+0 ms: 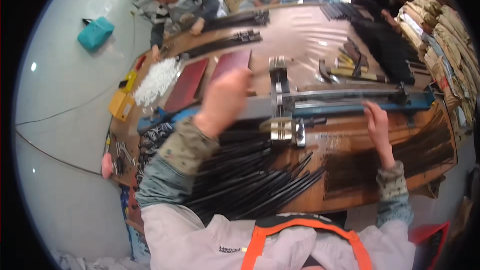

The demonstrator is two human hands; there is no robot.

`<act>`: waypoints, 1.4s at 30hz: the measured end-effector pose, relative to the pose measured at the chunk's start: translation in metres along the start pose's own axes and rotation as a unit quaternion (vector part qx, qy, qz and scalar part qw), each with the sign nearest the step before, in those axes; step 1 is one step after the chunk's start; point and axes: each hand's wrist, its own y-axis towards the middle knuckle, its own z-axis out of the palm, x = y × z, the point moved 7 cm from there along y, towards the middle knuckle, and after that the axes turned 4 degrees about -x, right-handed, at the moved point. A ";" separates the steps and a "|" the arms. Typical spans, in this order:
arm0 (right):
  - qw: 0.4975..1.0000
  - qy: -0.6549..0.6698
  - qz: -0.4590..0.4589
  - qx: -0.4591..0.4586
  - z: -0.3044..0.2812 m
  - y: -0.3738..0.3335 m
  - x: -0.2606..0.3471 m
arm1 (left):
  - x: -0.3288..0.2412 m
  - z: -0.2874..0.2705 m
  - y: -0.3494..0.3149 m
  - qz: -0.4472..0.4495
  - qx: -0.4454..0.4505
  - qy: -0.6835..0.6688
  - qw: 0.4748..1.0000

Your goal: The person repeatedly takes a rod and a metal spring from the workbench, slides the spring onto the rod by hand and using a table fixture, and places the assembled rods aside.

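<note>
My left hand (226, 101) is raised over the left part of a long metal bench jig (345, 94), left of its upright clamp (280, 90). Motion smears its fingers, so whether it holds anything is hidden. On the jig's right side, my right hand (377, 124) has its fingers stretched and slightly apart at the blue rail (330, 112), close to a thin grey strip along the jig. Below the clamp sits a shiny metal block (281, 131). A heap of black rods (250, 185) lies in front of me, under my left forearm.
Dark thin rods (395, 155) spread at the right. A hammer (357, 74) lies beyond the jig. At the left are white small parts (156, 81), red boards (187, 84), a yellow box (121, 105) and hand tools (124, 154). Several people sit across the table.
</note>
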 end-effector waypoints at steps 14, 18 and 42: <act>0.925 0.310 -0.021 0.220 0.214 0.123 0.156 | 0.109 -0.098 -0.112 -0.105 -0.022 0.090 0.990; 0.925 0.295 -0.025 0.237 0.229 0.124 0.165 | 0.117 -0.094 -0.129 -0.141 -0.008 0.092 0.986; 0.965 -0.177 -0.108 0.158 0.035 0.051 -0.068 | 0.079 0.110 -0.049 -0.013 0.143 -0.015 0.989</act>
